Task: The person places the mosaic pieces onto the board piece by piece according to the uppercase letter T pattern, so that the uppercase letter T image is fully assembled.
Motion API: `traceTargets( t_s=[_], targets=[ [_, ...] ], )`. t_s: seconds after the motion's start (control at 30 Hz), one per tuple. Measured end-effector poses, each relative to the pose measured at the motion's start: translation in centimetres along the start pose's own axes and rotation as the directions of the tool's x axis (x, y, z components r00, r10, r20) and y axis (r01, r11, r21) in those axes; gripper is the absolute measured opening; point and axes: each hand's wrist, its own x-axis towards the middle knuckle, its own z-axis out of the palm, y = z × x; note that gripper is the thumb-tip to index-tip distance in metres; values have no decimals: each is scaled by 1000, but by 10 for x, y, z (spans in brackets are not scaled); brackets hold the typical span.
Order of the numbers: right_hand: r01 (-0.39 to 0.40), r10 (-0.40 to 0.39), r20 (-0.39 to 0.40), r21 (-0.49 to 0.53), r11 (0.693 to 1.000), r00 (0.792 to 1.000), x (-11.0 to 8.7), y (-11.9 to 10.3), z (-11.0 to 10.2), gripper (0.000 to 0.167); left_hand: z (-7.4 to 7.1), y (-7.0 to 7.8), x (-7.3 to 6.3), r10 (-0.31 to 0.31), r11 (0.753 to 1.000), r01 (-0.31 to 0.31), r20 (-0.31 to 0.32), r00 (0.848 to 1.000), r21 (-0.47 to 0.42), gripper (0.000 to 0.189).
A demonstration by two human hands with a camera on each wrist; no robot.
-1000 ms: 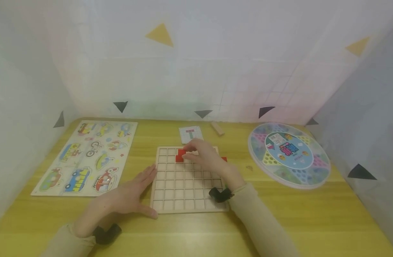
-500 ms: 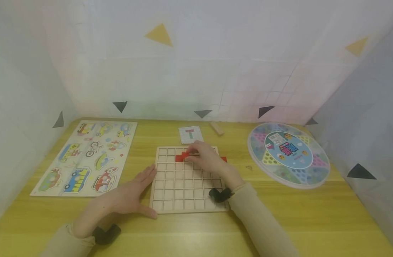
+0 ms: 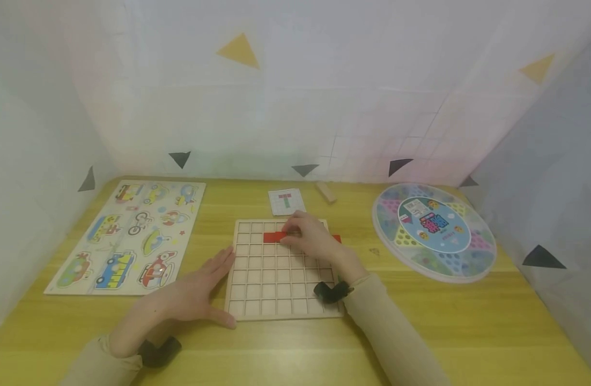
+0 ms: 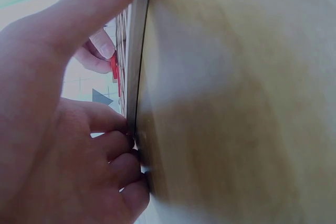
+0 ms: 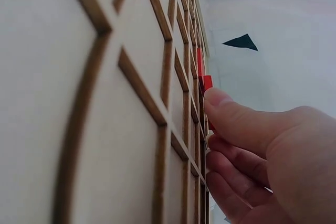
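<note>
A square wooden grid board [image 3: 261, 276] lies on the table in front of me. My right hand [image 3: 312, 236] is over its upper part, thumb and fingertips pinching a small red tile [image 5: 208, 82] close over the grid. Left of that tile, another red tile [image 3: 268, 237] sits in a cell of the second row. My left hand [image 3: 199, 295] rests along the board's left side, thumb near the front corner and fingers spread against the edge. More red [image 3: 337, 238] shows past the board's right edge, mostly hidden behind my right hand.
Behind the board lie a card [image 3: 287, 202] with a red-and-green T pattern and a small wooden block [image 3: 326, 193]. A vehicle picture puzzle [image 3: 131, 236] is at left, a round game board [image 3: 435, 233] at right. A pale wall [image 3: 295, 107] closes the back.
My right hand has shifted slightly right and nearer me, and the pinched red tile has come down level with the other one. The left hand stays at the board's edge.
</note>
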Motion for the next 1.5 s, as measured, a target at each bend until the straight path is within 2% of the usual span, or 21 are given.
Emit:
traceTargets(
  t_s=[0.2,0.83,1.5],
  targets=[
    [16,-16,-3,-10,1000,1000,0,1,0,19,-1,1,0,-9,1000,9,3,1000,0,135],
    [-3,3,-4,-9,1000,1000,-1,1,-1,18,1,-1,1,-15,1000,15,1,1000,2,136],
    [-7,7,-17,-22,1000,1000,1,4,0,18,0,0,0,-2,1000,2,-4,1000,0,136]
  ],
)
